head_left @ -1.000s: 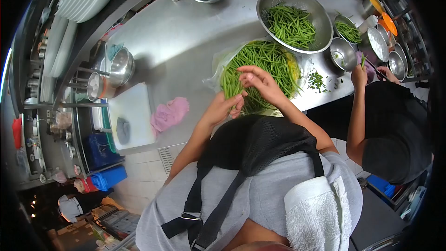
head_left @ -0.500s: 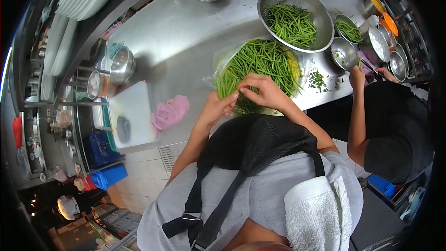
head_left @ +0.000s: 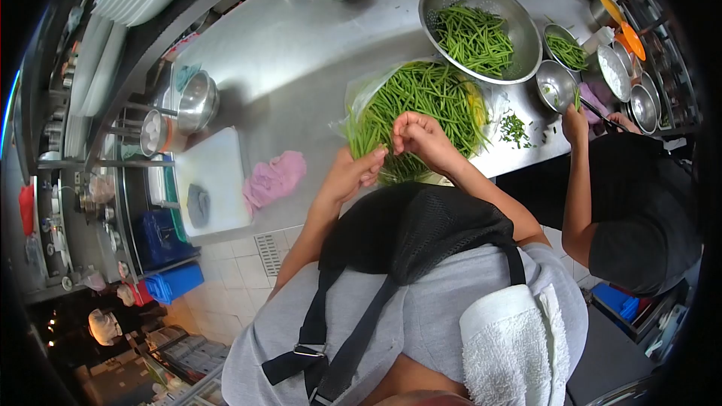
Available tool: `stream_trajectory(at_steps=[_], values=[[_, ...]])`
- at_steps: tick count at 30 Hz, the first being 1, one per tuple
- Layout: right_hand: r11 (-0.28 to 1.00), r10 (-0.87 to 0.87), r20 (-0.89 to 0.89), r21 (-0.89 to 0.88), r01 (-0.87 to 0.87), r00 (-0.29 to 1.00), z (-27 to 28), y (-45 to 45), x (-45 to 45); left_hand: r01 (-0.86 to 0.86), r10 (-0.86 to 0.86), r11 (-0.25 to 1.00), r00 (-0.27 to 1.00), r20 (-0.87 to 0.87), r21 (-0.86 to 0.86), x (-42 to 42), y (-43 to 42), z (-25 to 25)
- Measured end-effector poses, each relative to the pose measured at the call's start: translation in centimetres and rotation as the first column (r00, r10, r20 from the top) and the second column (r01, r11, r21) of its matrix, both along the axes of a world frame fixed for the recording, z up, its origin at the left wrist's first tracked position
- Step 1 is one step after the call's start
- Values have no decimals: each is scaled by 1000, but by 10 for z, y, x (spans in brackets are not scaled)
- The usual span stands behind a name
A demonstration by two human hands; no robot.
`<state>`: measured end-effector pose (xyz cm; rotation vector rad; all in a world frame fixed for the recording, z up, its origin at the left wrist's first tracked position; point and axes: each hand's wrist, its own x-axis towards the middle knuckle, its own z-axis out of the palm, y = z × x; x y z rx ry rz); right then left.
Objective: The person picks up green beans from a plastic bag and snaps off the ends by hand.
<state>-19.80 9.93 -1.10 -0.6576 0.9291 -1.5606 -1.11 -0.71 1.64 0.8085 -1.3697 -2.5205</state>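
Observation:
Long green beans fill an open clear plastic bag on the steel table, in front of my body. At the bag's left edge, my left hand is closed around a few green beans, their ends sticking out past the fingers. Just right of it is my right hand, raised over the bag with its fingers curled in a pinch. Whatever may be between those fingertips is too small to make out. A small gap separates the two hands.
Behind the bag stands a colander of green beans. Bean trimmings lie to its right, near steel bowls. A co-worker works at right, holding beans. Leftward are a pink cloth and a white cutting board.
My right hand has drawn up and away from my left fingertips, and its fingers have curled in. My left hand stays nearly in place with the green beans.

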Motion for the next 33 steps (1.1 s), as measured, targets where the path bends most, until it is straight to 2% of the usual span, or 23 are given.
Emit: stream_trajectory(at_steps=[1, 3, 5, 7, 12, 14, 15, 17, 21, 22, 23, 24, 25, 26, 27, 29, 33], values=[[1000, -2, 69, 24, 0, 998, 1, -1, -2, 6, -5, 999, 1000, 19, -32, 0, -1, 0], [1000, 21, 24, 19, -22, 999, -2, -2, -4, 22, -17, 996, 998, 56, -84, 1, -2, -4], [997, 53, -148, 68, -43, 988, 3, -3, -3, 44, -31, 990, 995, 93, -135, 1, -1, -6], [997, 59, -200, 57, -49, 978, -1, -3, -1, 48, -17, 974, 990, 137, -221, 0, 1, -6], [997, 16, -360, 71, 11, 933, -6, 0, -3, 55, -8, 962, 985, 173, -267, 2, 0, -10], [1000, -4, -500, 5, 8, 866, -21, 0, -8, 51, 7, 956, 981, 196, -288, 3, -1, -9], [1000, -5, -499, 5, 8, 866, -15, 2, -9, 55, -2, 957, 983, 184, -284, 4, -2, -8], [999, 50, -717, 25, -46, 696, 1, 7, -11, 58, -10, 958, 985, 173, -280, 4, -2, -7], [993, 75, -796, 5, -117, 601, -6, 6, -10, 72, -17, 951, 983, 184, -299, 5, -1, -7], [998, 66, -572, 29, -60, 817, -11, 4, -5, 67, -17, 957, 984, 177, -282, 5, -1, -7], [997, 33, -295, 70, -13, 955, -15, 1, 0, 66, -16, 957, 984, 177, -283, 4, -1, -6], [997, 34, -294, 71, -14, 955, -20, -1, 5, 44, 9, 951, 986, 167, -307, 3, 0, -5], [996, 30, -30, 79, -28, 999, -24, -3, 9, 21, 33, 944, 987, 157, -330, 1, 0, -4], [996, 23, 235, 82, -44, 972, -27, -5, 12, 19, 34, 944, 987, 156, -330, 1, -1, -3], [996, 26, 233, 81, -46, 972, -25, -5, 13, 19, 37, 941, 986, 161, -337, 0, -1, -3], [993, 43, 418, 85, -86, 907, -18, -5, 14, 19, 41, 939, 986, 164, -345, 0, -2, -2], [992, 14, 494, 105, -75, 869, -19, -7, 18, 26, 20, 938, 991, 131, -346, -1, -1, 1]])
